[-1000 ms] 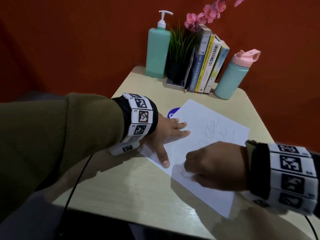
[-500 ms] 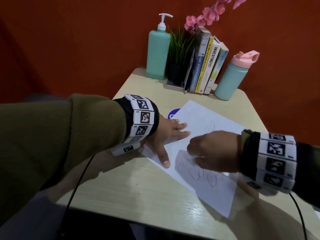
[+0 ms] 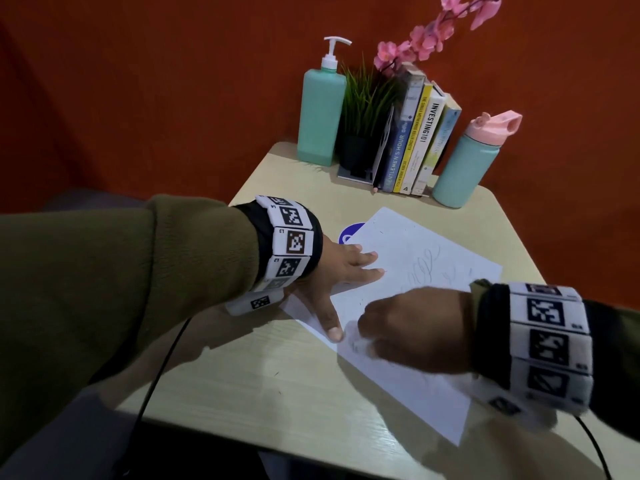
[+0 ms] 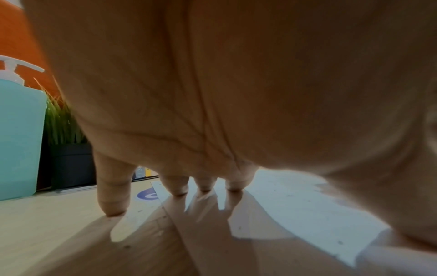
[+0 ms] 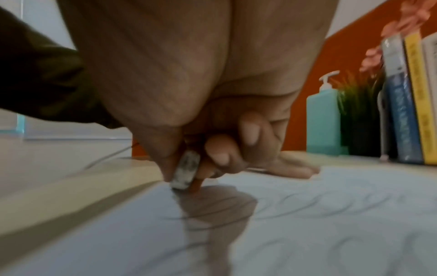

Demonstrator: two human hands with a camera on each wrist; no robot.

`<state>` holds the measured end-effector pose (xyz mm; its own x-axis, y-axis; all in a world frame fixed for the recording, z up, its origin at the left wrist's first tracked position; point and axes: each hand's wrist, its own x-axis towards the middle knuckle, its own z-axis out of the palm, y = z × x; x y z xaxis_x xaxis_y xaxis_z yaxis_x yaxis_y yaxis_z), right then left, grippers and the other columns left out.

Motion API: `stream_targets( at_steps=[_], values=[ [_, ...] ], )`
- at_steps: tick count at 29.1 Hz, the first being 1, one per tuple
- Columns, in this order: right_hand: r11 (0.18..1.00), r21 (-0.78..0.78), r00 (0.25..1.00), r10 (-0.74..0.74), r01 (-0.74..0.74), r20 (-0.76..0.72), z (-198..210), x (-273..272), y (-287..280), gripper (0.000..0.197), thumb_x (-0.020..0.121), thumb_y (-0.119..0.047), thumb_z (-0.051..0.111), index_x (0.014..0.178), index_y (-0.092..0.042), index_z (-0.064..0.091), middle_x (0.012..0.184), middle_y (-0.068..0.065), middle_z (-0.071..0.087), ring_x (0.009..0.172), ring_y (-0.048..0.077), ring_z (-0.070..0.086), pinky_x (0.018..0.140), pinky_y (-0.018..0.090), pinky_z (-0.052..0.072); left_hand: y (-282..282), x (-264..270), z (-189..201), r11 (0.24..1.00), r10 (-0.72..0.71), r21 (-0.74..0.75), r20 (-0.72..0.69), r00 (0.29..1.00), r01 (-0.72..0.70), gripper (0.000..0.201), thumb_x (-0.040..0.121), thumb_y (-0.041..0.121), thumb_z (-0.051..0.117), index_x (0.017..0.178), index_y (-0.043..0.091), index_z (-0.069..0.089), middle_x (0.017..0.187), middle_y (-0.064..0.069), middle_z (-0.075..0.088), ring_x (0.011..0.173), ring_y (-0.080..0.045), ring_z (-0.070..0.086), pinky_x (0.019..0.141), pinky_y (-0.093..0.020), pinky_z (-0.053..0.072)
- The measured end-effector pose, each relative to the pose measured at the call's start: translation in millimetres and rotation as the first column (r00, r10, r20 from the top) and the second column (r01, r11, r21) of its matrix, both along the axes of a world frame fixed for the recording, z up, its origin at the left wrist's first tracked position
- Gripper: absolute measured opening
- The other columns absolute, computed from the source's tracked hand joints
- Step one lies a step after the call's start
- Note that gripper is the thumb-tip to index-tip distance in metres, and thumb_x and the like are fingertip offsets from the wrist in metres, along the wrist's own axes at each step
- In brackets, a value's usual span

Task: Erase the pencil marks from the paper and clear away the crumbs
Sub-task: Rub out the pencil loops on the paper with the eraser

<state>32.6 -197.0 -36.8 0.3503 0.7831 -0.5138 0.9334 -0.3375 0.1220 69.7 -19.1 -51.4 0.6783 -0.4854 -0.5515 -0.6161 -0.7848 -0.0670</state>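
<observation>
A white sheet of paper (image 3: 408, 258) lies slanted on the pale wooden table (image 3: 277, 382), with looping pencil marks (image 3: 420, 268) near its middle. My left hand (image 3: 341, 275) lies flat on the paper's left edge, fingers spread straight and the thumb pointing toward me. My right hand (image 3: 412, 329) is curled over the paper's near left part. It pinches a smudged white eraser (image 5: 185, 172) between thumb and fingers, its lower end down on the sheet (image 5: 307, 224). In the left wrist view the fingertips (image 4: 175, 188) press on the paper (image 4: 295, 209), with small dark crumbs scattered on it.
At the table's back stand a teal pump bottle (image 3: 320, 116), a potted grass plant (image 3: 363, 116), a row of books (image 3: 415, 140) and a teal flask with a pink lid (image 3: 467, 164). A blue round sticker (image 3: 348, 233) peeks from under the paper. A black cable (image 3: 156, 375) hangs off the left edge.
My right hand rubbed the eraser up toward the middle of the sheet and has come back down to its near left part. The left hand has stayed put.
</observation>
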Motion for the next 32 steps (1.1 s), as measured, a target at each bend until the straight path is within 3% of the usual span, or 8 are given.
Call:
stream_targets(
  at_steps=[3,6,9,14,19,24,29,32],
  values=[
    [0.99,0.075,0.987,-0.129,0.122,0.092,1.9,31.9,2.4,0.023,0.099,-0.033,0.038,0.101,-0.018,0.055,0.105,0.001,0.059,0.09,0.02,0.055,0.076,0.03,0.039,-0.2,1.2,-1.4,1.0,0.004,-0.01,-0.008,1.0,-0.004,0.121,0.073,0.073,0.064,0.152,0.034,-0.019,0.161,0.002,-0.024,0.149,-0.019,-0.017,0.119,-0.046,0.004],
    [0.982,0.096,0.987,-0.163,0.163,-0.001,-3.2,28.6,5.4,0.023,0.098,-0.035,0.039,0.086,-0.019,0.05,0.086,-0.001,0.056,0.079,0.02,0.052,0.072,0.03,0.037,-0.1,0.6,-1.5,1.0,0.0,-0.014,-0.004,1.0,0.0,0.121,0.073,0.073,0.064,0.152,0.034,-0.018,0.162,0.001,-0.023,0.149,-0.02,-0.016,0.118,-0.046,0.006],
    [0.988,0.045,0.977,-0.141,0.15,-0.161,-7.3,12.2,6.8,0.028,0.097,-0.038,0.039,0.09,-0.017,0.056,0.089,0.001,0.065,0.084,0.021,0.058,0.079,0.035,0.046,0.3,-0.2,-1.8,1.0,-0.011,-0.004,0.009,1.0,0.011,0.122,0.073,0.075,0.062,0.154,0.029,-0.017,0.162,0.001,-0.023,0.149,-0.02,-0.016,0.119,-0.047,0.005],
    [0.973,0.116,0.98,-0.198,0.201,-0.038,0.7,44.2,12.9,0.029,0.1,-0.032,0.038,0.106,-0.014,0.06,0.097,0.0,0.062,0.081,0.014,0.046,0.075,0.025,0.032,1.3,0.1,0.1,0.999,0.004,-0.045,-0.026,1.0,-0.005,0.116,0.074,0.071,0.066,0.153,0.039,-0.012,0.161,0.002,-0.025,0.149,-0.02,-0.018,0.118,-0.048,0.006],
    [0.991,-0.011,0.971,-0.133,0.133,-0.198,0.1,18.3,8.7,0.03,0.099,-0.037,0.041,0.071,-0.025,0.044,0.066,-0.011,0.045,0.062,0.004,0.043,0.061,0.018,0.03,1.7,1.3,-4.7,1.0,-0.015,-0.006,0.018,1.0,0.015,0.122,0.072,0.077,0.061,0.154,0.03,-0.017,0.161,0.002,-0.024,0.149,-0.02,-0.017,0.119,-0.047,0.007],
    [0.968,0.093,0.97,-0.225,0.233,-0.093,0.6,58.8,6.7,0.025,0.097,-0.035,0.043,0.081,-0.018,0.053,0.078,0.001,0.062,0.072,0.017,0.053,0.072,0.03,0.041,1.5,1.9,-5.1,0.999,-0.003,-0.033,-0.002,1.0,0.003,0.12,0.072,0.074,0.064,0.153,0.035,-0.015,0.161,0.004,-0.025,0.149,-0.019,-0.017,0.119,-0.048,0.007],
    [0.993,-0.014,0.969,-0.118,0.118,-0.218,-1.8,30.4,-1.2,0.03,0.095,-0.036,0.045,0.076,-0.014,0.051,0.069,-0.003,0.052,0.065,0.012,0.046,0.065,0.028,0.039,2.5,2.3,-7.5,1.0,-0.008,-0.017,0.019,1.0,0.009,0.123,0.072,0.076,0.062,0.154,0.03,-0.017,0.161,0.003,-0.024,0.149,-0.019,-0.017,0.12,-0.046,0.006],
    [0.985,0.02,0.976,-0.166,0.17,-0.144,1.1,48.4,4.2,0.028,0.097,-0.035,0.044,0.077,-0.016,0.051,0.067,-0.007,0.049,0.061,0.005,0.044,0.065,0.025,0.034,2.4,2.6,-7.3,1.0,-0.007,-0.03,0.014,1.0,0.007,0.122,0.072,0.075,0.064,0.153,0.033,-0.016,0.161,0.003,-0.024,0.149,-0.02,-0.017,0.119,-0.047,0.006]
  ],
)
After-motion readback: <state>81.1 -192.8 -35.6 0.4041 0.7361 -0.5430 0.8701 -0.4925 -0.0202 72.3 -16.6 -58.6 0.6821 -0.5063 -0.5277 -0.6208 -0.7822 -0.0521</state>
